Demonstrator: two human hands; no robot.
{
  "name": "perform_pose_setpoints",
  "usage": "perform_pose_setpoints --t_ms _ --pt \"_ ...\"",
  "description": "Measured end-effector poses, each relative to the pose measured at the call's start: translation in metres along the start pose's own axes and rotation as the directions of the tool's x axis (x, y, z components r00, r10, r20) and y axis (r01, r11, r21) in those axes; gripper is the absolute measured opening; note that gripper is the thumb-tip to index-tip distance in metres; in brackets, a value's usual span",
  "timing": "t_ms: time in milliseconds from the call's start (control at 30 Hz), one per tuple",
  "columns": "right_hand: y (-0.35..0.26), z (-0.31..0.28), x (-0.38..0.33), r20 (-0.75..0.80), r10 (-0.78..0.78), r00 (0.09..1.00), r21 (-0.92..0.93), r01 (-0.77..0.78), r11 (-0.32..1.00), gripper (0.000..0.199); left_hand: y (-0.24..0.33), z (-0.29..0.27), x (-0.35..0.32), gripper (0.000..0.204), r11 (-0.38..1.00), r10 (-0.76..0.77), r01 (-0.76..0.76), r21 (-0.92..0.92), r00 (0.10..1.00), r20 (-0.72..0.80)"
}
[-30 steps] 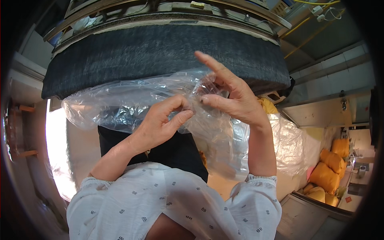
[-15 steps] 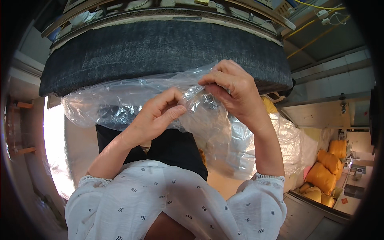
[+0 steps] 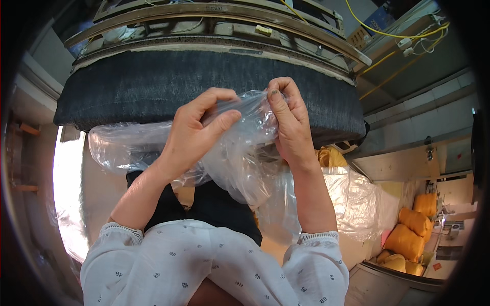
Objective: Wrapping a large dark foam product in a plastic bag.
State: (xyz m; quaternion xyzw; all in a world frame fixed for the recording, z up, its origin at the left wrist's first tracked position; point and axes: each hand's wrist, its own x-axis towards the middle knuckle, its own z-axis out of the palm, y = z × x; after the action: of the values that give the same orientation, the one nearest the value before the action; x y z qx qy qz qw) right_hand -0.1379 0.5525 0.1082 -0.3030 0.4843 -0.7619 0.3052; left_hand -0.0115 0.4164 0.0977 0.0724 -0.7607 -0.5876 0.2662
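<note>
A length of crumpled clear plastic film (image 3: 240, 168) hangs in loose folds in front of me, reaching left below the dark padded edge and down over my dark-clad legs. My right hand (image 3: 290, 115) pinches its upper edge between thumb and fingers. To the left, my left hand (image 3: 196, 125) is curled round a gathered part of the film, which passes between the thumb and the bent fingers. Both hands are raised in front of the long dark fabric-covered roll or pad (image 3: 168, 86). Whether the film is a bag or a sheet, I cannot tell.
Beyond the dark pad runs a wooden rail (image 3: 224, 9) with a yellow object (image 3: 264, 30) behind the pad's edge. Yellow cables (image 3: 380, 31) hang at the upper right. More clear plastic (image 3: 357, 199) lies at the right, near orange bundles (image 3: 406, 239).
My right hand has turned and shifted slightly left, lifting the film's edge. My left hand has moved up and its grip has loosened a little. The film is more bunched toward the middle.
</note>
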Motion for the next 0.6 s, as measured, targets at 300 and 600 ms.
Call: perform_pose_setpoints --t_ms 300,600 --pt "0.068 -0.057 0.097 -0.011 -0.427 0.904 -0.896 0.181 0.406 0.008 -0.082 -0.018 0.094 0.021 0.946 -0.029 0.045 0.321 0.998 -0.054" --pt "0.096 -0.06 0.167 -0.356 -0.606 0.711 -0.848 0.026 0.529 0.011 -0.126 -0.013 0.166 0.022 0.902 0.167 -0.017 0.431 0.935 -0.312"
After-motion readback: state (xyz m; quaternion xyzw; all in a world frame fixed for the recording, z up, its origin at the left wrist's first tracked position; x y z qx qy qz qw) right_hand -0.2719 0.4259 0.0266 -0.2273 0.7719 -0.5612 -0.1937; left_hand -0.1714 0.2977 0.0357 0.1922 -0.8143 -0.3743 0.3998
